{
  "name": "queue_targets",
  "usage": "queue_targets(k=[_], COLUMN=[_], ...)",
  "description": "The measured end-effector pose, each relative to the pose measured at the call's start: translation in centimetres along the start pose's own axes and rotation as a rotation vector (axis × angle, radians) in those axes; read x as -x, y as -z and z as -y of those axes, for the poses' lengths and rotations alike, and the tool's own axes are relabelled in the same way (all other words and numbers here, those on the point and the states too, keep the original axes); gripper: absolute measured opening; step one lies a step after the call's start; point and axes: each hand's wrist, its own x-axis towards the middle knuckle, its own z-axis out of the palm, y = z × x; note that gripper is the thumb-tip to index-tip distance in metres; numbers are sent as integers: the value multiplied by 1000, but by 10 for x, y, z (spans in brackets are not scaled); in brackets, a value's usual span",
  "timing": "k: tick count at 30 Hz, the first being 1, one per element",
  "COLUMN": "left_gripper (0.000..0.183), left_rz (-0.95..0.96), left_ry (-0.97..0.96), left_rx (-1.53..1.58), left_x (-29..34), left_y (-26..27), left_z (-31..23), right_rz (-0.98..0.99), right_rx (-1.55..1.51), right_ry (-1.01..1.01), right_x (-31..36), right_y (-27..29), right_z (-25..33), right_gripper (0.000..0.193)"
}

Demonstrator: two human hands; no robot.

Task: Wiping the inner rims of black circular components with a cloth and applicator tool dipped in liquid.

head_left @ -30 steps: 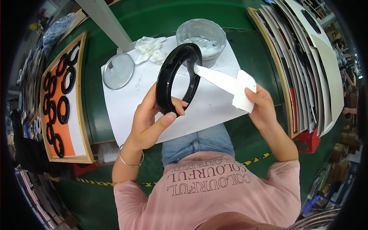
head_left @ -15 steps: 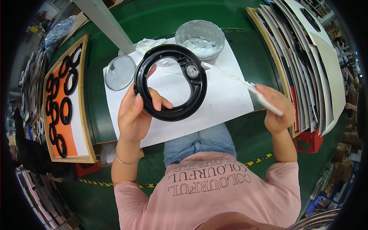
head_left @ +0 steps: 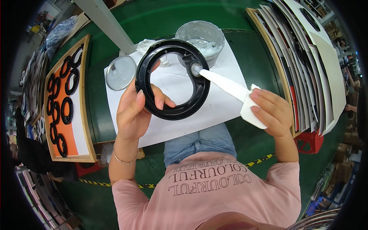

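Note:
My left hand (head_left: 138, 103) is closed round the lower left of a black ring-shaped part (head_left: 180, 112), raised above the white paper sheet. Its fingers come through the opening. On the ring's inner right side is a small round recess (head_left: 196, 69) with whitish material in it. My right hand (head_left: 273, 111) grips a white spatula (head_left: 226, 85) by its broad end. The spatula's narrow tip meets the recess. Behind the ring stands a tub (head_left: 214, 33) of whitish paste, partly covered by the ring.
A round clear lid (head_left: 120, 73) and crumpled white tissue (head_left: 145, 45) lie on the paper sheet (head_left: 226, 103). At left, a wood-framed tray (head_left: 87, 115) holds several black rings. Upright panels (head_left: 306, 76) stand at right. A grey post (head_left: 109, 27) rises behind the lid.
The spatula has turned its broad face up, and its tip has come onto the ring's round recess. My left hand has tilted the ring a little and shifted it slightly.

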Motion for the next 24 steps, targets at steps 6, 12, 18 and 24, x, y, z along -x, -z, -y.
queue_targets(k=[6, 12, 18, 24], left_gripper=[70, 69, 65, 61], left_rz=[-20, 43, 109, 116], left_ry=[-9, 3, -12, -46], left_rx=[-90, -127, -172, -245], left_x=[-3, -4, -4, -2], left_y=[-5, -4, -2, -7], left_z=[-1, -3, 0, 3], right_rz=[-124, -94, -46, -47], right_rx=[-46, -18, -31, -116], right_ry=[-90, -60, -52, -96], right_x=[-1, -4, -4, 7], right_y=[-1, -2, -2, -6], right_z=[-3, -4, -4, -9], right_gripper=[23, 21, 20, 21])
